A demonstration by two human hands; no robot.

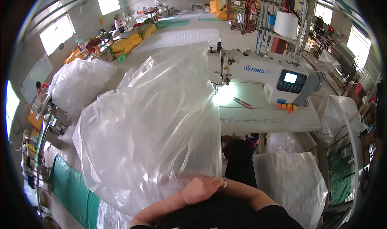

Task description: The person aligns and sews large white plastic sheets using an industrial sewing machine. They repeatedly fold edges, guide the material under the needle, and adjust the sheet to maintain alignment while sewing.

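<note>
In front of the sewing machine, to its left, one large clear plastic bag billows up over the edge of the tabletop, none of it yet under the needle as far as I can see, so I judge the sewing has not begun and the feeding-in is left to do. One hand shows at the bag's lower edge, fingers curled closed on the film; it looks like the left, crossed over. The right hand is hidden, so I cannot tell its grip. On the tabletop lie one pair of red snips and a few small orange balls, about four.
</note>
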